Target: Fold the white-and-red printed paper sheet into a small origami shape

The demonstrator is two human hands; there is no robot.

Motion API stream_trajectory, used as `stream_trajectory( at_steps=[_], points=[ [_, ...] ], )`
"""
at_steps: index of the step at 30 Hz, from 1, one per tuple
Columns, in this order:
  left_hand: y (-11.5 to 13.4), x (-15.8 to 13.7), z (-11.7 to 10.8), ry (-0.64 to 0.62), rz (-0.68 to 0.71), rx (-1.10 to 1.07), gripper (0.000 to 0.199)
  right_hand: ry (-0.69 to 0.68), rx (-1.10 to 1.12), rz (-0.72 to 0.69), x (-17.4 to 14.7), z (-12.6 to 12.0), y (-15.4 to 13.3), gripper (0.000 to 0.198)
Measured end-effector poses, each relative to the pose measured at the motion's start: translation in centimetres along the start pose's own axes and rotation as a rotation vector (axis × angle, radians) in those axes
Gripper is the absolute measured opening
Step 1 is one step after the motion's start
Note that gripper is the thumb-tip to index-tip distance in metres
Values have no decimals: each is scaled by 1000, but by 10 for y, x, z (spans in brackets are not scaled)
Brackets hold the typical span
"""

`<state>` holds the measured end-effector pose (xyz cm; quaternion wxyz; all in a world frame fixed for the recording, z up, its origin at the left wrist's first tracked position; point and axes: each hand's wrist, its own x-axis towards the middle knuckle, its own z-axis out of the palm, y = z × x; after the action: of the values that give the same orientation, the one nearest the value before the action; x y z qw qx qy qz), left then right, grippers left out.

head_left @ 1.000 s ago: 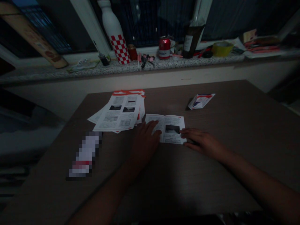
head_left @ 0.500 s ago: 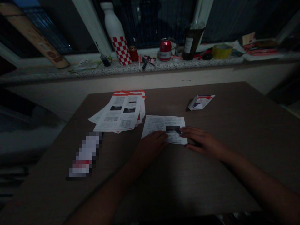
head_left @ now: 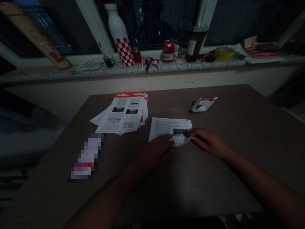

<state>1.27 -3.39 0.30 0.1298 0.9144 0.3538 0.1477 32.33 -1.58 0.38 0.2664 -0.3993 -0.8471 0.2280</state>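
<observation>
A printed sheet point(head_left: 162, 126) with a dark picture on its right half and a crease down its middle lies on the table in front of me. My left hand point(head_left: 160, 148) rests on its lower edge, fingers stretched out and laid over the paper. At the lower right corner, my right hand point(head_left: 208, 142) pinches the sheet between thumb and fingers, and that corner is bent up off the table. Beyond the right hand stands a small folded paper piece point(head_left: 204, 104) with red and blue print. A pile of printed sheets point(head_left: 119, 119) lies to the left.
A blurred-out, phone-like object point(head_left: 87, 156) lies at the left of the brown table point(head_left: 190, 181). On the stone windowsill behind are a red-checked white bottle point(head_left: 124, 51), a red can point(head_left: 168, 51), a dark bottle point(head_left: 192, 46) and yellow tape point(head_left: 224, 54).
The sheet has shifted slightly right. My right hand has gone from lying flat on it to pinching its lower right corner, which has lifted. My left hand stays on the lower edge.
</observation>
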Motion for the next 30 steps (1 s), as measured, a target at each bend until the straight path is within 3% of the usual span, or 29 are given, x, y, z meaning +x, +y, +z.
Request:
stream_trajectory(
  at_steps=[7,19,30],
  points=[
    [3,-1,-2,0,25,-38,34,17,-52,109,19,-1,-13,19],
    [9,-1,-7,-42,15,-22,28,62,-134,57,72,21,-2,18],
    [9,0,-9,-44,-18,-97,30,133,-189,55,80,41,7,10]
  ],
)
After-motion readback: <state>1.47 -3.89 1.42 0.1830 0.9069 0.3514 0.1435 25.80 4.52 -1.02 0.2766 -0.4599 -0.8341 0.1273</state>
